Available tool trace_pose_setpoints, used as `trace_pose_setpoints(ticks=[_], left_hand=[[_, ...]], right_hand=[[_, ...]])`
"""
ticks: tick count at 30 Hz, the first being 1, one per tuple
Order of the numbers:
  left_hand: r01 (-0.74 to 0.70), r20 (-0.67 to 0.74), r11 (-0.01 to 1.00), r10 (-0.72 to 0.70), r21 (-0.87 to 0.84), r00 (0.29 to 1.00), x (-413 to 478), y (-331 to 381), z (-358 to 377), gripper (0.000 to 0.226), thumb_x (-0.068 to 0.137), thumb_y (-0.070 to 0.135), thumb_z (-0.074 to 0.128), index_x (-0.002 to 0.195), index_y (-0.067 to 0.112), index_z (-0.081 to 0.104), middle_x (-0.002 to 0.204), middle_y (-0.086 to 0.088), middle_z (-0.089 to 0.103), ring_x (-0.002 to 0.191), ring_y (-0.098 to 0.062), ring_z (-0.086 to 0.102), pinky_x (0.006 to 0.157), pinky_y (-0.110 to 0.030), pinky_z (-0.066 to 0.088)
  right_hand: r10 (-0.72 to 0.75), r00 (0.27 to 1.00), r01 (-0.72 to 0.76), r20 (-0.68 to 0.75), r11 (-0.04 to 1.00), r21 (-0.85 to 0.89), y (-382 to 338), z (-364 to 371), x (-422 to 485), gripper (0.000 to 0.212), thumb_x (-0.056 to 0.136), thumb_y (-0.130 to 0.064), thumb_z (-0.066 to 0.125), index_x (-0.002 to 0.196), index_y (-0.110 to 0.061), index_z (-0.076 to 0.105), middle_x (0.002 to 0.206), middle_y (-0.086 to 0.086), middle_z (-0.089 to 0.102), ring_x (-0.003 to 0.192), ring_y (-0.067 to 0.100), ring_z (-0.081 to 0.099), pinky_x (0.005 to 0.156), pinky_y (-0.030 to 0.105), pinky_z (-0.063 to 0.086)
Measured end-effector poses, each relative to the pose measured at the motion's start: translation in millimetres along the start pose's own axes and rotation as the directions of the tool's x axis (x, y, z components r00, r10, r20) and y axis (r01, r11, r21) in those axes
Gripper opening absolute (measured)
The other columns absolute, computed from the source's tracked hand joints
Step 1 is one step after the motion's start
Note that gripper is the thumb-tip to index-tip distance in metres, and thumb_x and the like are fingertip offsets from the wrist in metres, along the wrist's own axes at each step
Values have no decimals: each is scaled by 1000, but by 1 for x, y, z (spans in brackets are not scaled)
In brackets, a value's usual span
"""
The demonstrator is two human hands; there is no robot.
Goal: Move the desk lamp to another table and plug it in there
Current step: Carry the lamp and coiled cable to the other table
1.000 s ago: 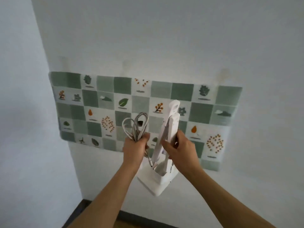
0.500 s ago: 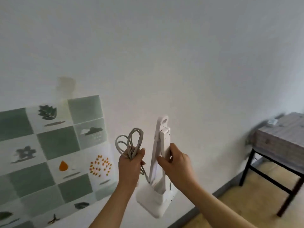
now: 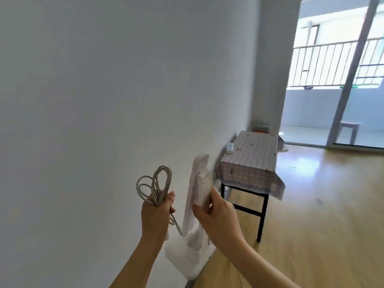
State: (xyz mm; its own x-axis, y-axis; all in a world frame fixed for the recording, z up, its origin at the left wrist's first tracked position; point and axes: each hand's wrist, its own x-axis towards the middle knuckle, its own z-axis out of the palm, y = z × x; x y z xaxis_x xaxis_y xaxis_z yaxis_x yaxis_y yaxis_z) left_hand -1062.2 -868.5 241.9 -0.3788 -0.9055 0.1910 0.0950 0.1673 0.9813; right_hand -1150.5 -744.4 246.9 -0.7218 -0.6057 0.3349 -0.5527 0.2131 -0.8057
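Lamp [image 3: 198, 183] stands in grip of right hand [image 3: 216, 217], cord [image 3: 154, 183] in left hand [image 3: 155, 213].

readable text: none
desk lamp [image 3: 189, 213]: no legible marking
white box [image 3: 230, 148] on table [image 3: 254, 154]: too small and blurred to tell

Two arms enter from the lower edge of the head view. The left forearm [image 3: 141, 260] and right forearm [image 3: 259, 265] are bare along their whole visible length, slender and smooth. The left hand [image 3: 154, 213] and right hand [image 3: 216, 215] are bare too, as are both wrists.
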Motion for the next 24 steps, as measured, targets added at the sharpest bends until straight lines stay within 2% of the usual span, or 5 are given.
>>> trace_pose_setpoints(ticks=[3,7,11,17,24], left_hand=[[16,135,1000,-15,0,991,23,-8,67,20,84,20,68,69,7,65,51,-3,61,44,-5,56,45,-15,43],[50,222,998,-41,-35,974,47,-16,140,18,83,17,69,69,7,65,51,-5,59,43,-5,55,43,-14,44],[99,235,993,-83,-59,968,79,-26,207,19,84,15,69,66,9,64,52,-7,58,45,-11,55,48,-22,45],[74,252,994,-52,-80,966,138,-31,345,25,84,14,68,62,9,60,45,-1,55,39,-8,52,44,-19,43],[108,281,990,-78,-95,957,177,-32,486,21,85,12,67,65,9,63,53,-9,54,43,-16,49,43,-26,43]], right_hand=[[34,990,-46,-136,996,-82,39,-32,32,25,79,-37,64,77,-23,44,65,-4,55,59,14,53,56,27,49],[78,977,-103,-200,988,-118,85,-65,71,24,80,-36,67,80,-25,46,68,-5,60,62,13,61,60,27,56],[97,970,-125,-224,986,-113,128,-98,116,29,80,-35,67,72,-30,39,69,-3,63,63,15,64,57,28,56],[90,958,-115,-271,991,-76,201,-172,208,20,80,-33,67,80,-21,51,71,0,63,60,19,64,57,36,58],[65,947,-135,-316,969,-207,285,-263,299,26,81,-43,64,79,-26,45,67,-7,62,58,11,62,61,33,59]])
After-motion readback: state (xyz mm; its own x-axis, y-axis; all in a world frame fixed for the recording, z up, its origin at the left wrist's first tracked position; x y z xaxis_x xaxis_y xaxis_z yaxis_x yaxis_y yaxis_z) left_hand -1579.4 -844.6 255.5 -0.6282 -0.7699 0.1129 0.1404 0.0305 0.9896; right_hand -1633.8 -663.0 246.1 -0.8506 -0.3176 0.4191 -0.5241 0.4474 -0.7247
